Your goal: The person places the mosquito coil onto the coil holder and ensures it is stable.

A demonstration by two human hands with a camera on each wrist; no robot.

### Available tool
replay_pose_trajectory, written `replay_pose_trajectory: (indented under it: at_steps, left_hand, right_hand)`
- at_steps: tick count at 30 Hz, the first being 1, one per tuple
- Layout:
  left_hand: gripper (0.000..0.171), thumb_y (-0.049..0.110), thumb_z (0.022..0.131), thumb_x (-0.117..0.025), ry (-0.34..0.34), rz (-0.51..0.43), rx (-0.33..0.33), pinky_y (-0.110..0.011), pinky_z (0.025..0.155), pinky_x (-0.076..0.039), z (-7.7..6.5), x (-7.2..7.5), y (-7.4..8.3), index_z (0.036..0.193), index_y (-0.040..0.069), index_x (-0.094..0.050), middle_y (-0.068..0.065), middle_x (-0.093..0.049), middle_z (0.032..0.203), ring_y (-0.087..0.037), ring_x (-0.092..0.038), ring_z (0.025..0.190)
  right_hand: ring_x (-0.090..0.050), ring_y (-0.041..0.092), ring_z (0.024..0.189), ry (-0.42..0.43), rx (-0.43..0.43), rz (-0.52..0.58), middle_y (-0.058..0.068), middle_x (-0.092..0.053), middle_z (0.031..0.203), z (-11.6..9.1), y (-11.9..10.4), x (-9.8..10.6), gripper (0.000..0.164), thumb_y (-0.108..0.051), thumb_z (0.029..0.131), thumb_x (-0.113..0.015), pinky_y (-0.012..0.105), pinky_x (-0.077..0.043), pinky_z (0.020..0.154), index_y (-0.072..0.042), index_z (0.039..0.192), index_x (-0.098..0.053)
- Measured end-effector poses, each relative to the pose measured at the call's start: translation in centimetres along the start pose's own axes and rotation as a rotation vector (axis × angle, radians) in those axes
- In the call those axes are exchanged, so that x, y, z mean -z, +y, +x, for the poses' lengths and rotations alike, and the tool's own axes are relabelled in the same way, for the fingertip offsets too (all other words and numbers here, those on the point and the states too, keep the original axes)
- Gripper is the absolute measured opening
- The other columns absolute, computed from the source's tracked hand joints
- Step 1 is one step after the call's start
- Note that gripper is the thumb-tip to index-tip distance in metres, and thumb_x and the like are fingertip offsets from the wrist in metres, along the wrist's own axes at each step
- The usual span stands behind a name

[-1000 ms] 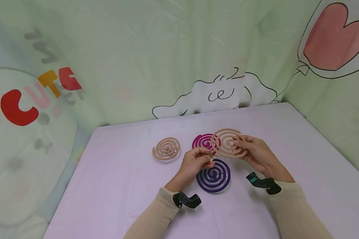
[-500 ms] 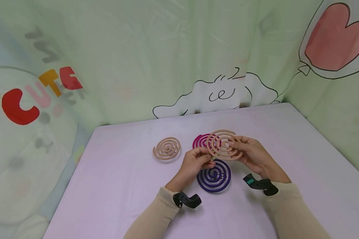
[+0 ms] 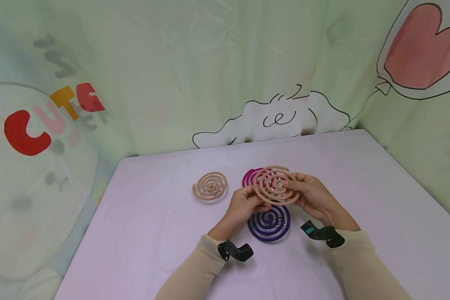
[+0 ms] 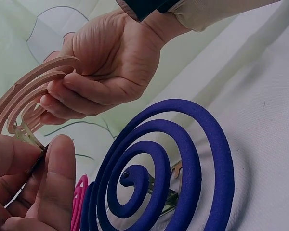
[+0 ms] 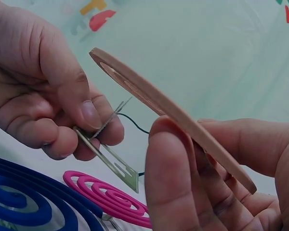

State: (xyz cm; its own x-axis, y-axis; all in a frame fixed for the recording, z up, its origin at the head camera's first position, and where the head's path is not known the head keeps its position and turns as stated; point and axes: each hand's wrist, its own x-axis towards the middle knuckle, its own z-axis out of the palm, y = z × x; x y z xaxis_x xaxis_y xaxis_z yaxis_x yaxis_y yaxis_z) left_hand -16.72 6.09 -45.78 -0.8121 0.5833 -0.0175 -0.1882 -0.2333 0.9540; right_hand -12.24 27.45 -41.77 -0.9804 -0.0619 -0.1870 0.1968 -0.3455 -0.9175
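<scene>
My right hand (image 3: 310, 195) holds a tan mosquito coil (image 5: 183, 121) above the table, its thumb and fingers on opposite faces. A small metal coil stand (image 5: 129, 181) is pinched between the thumb and fingers of my left hand (image 3: 241, 206). In the left wrist view the stand's upper end lies right at the coil's centre. Under the hands, a dark blue mosquito coil (image 4: 223, 159) is raised on a metal stand (image 4: 170, 199). Behind it sits a pink mosquito coil (image 5: 81, 179), partly covered by the held coil in the head view.
Another tan mosquito coil (image 3: 210, 186) rests to the left on the pale lilac tabletop (image 3: 146, 233). A printed cloth backdrop (image 3: 172, 62) rises behind the table's far edge. Each wrist wears a black camera strap (image 3: 235, 251).
My right hand has moved left and slightly down with the tan coil, which now overlaps my left fingertips and more of the pink coil. My left hand stays almost in place with the stand.
</scene>
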Motion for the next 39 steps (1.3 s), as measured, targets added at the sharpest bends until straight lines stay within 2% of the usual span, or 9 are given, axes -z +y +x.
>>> replay_pose_trajectory:
  at_steps: [4, 10, 22, 31, 39]
  left_hand:
    - [0.028, -0.004, 0.104, -0.055, 0.01, 0.004, 0.007, -0.022, 0.076, -0.061, 0.05, -0.07, -0.05, 0.13, -0.012, -0.061, -0.003, -0.068, 0.098, -0.009, -0.069, 0.08]
    - [0.031, -0.005, 0.102, -0.056, 0.034, 0.006, 0.015, -0.023, 0.074, -0.061, 0.11, -0.07, -0.15, 0.132, -0.009, -0.062, -0.01, -0.072, 0.11, -0.011, -0.071, 0.081]
    - [0.031, -0.005, 0.102, -0.055, 0.06, 0.025, 0.024, -0.024, 0.075, -0.062, 0.23, 0.01, -0.41, 0.132, -0.008, -0.063, -0.017, -0.073, 0.113, -0.011, -0.071, 0.079]
    - [0.027, -0.002, 0.104, -0.056, 0.041, 0.027, 0.019, -0.025, 0.076, -0.062, 0.15, 0.08, -0.28, 0.129, -0.007, -0.064, -0.014, -0.073, 0.111, -0.01, -0.072, 0.081]
    - [0.027, 0.001, 0.105, -0.057, 0.04, 0.043, 0.02, -0.026, 0.078, -0.062, 0.12, 0.06, -0.18, 0.129, -0.006, -0.064, -0.016, -0.073, 0.113, -0.011, -0.073, 0.082]
  right_hand:
    - [-0.071, 0.009, 0.083, -0.003, 0.0, -0.026, 0.004, -0.068, 0.101, -0.1, 0.09, -0.19, 0.017, -0.009, 0.106, -0.059, 0.023, -0.061, 0.074, -0.002, 0.122, -0.056]
    - [-0.073, 0.011, 0.088, -0.026, -0.003, -0.024, 0.005, -0.07, 0.103, -0.09, 0.31, -0.47, 0.015, -0.005, 0.106, -0.057, 0.025, -0.062, 0.078, -0.004, 0.121, -0.057]
    - [-0.073, 0.011, 0.087, -0.045, -0.005, -0.013, 0.005, -0.07, 0.102, 0.02, 0.51, -0.91, 0.016, -0.003, 0.106, -0.057, 0.025, -0.062, 0.078, -0.002, 0.122, -0.057]
    - [-0.073, 0.01, 0.086, -0.055, -0.004, -0.018, 0.005, -0.07, 0.102, 0.1, 0.73, -0.98, 0.012, -0.003, 0.106, -0.056, 0.024, -0.061, 0.077, -0.005, 0.117, -0.061]
    - [-0.075, 0.011, 0.09, -0.054, -0.006, -0.019, 0.006, -0.072, 0.105, 0.08, 0.72, -1.02, 0.019, -0.002, 0.106, -0.057, 0.026, -0.061, 0.08, 0.001, 0.124, -0.055]
